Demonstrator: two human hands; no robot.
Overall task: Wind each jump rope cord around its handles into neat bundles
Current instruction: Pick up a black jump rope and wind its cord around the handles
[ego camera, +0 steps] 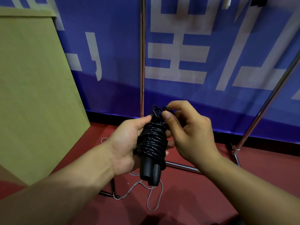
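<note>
The left hand point(128, 143) clasps the black rubbery jump-rope bundle point(151, 143) centre-frame, handles pointing to six o'clock. At twelve o'clock the right hand point(190, 135) pinches the last cord loop point(167, 109); tuck it, seemingly, under a tight turn, maintaining tension.

Glossy black plastic cord point(151, 140), matt black plastic handles point(150, 173), polished metal rack tubing point(142, 62), smooth cardboard point(32, 78).
</note>
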